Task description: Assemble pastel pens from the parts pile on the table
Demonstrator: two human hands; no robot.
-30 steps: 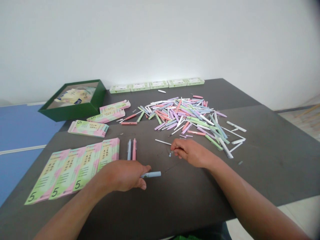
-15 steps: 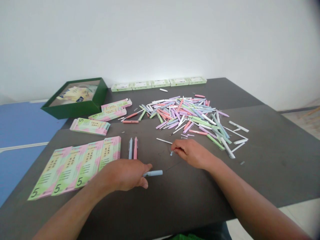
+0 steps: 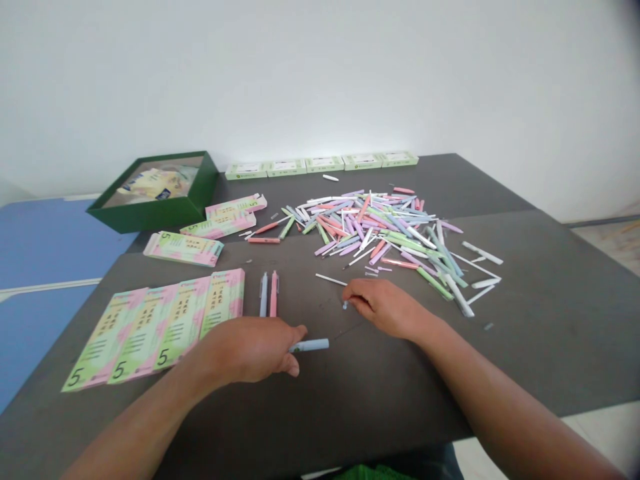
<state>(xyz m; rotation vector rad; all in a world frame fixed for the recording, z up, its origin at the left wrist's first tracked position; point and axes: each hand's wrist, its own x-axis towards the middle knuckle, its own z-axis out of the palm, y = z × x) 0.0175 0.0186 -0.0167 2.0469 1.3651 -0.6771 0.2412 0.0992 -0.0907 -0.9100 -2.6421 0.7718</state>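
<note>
My left hand (image 3: 260,347) is closed around a light blue pen barrel (image 3: 315,345), which points right from between thumb and fingers. In a pinch, my right hand (image 3: 380,305) has a small light blue pen part (image 3: 345,305) at its fingertips. A thin white refill (image 3: 330,279) lies by the right knuckles, its near end hidden by the hand. Beyond the left hand, a blue pen (image 3: 263,295) and a pink pen (image 3: 274,293) lie side by side. Past the right hand spreads a pile of loose pastel pen parts (image 3: 370,227).
Several pink-and-green cartons (image 3: 135,333) overlap at left, with more cartons (image 3: 184,249) behind them. A green box (image 3: 155,217) holding plastic packets stands at the back left. Several pale green boxes (image 3: 285,168) line the wall. The dark table (image 3: 550,320) extends to the right.
The whole view has shifted slightly. Both hands keep the same grips and stay almost in place.
</note>
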